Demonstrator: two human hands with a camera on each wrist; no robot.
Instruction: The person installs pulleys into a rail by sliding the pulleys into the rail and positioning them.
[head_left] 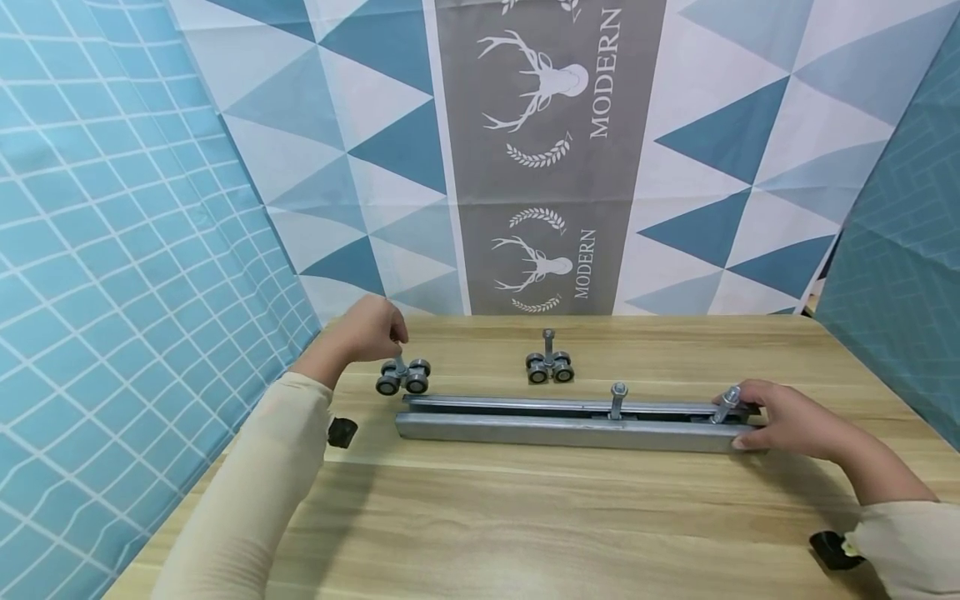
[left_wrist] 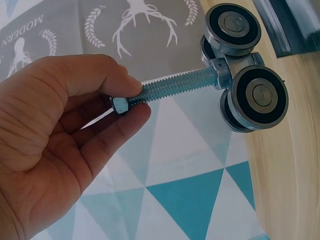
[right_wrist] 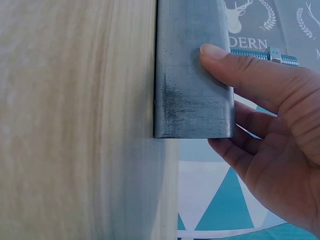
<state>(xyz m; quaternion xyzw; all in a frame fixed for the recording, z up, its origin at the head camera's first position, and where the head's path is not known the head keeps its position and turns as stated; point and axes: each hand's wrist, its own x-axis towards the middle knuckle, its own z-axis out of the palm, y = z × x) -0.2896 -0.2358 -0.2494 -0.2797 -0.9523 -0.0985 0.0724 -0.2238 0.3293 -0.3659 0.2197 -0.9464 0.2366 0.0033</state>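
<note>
My left hand (head_left: 371, 327) pinches the nut end of a threaded bolt between thumb and fingers. The bolt belongs to a sliding-door roller (head_left: 402, 377), whose dark-rimmed steel wheels (left_wrist: 260, 95) hang below, just off the left end of a metal track (head_left: 562, 432). That slotted track lies lengthwise across the table. At its right end my right hand (head_left: 795, 421) grips it, with the thumb on the near side wall (right_wrist: 192, 100). Two roller bolts (head_left: 617, 400) stick up through the slot, one of them close beside the right fingers; their wheels are hidden inside the track.
Behind the track, another sliding-door roller (head_left: 550, 367) stands on the wooden table (head_left: 480, 517) with its bolt upright. One small black object (head_left: 342, 432) is near the left forearm, another (head_left: 835, 551) by the right sleeve. Patterned cloth (head_left: 375, 167) hangs along the table's back edge.
</note>
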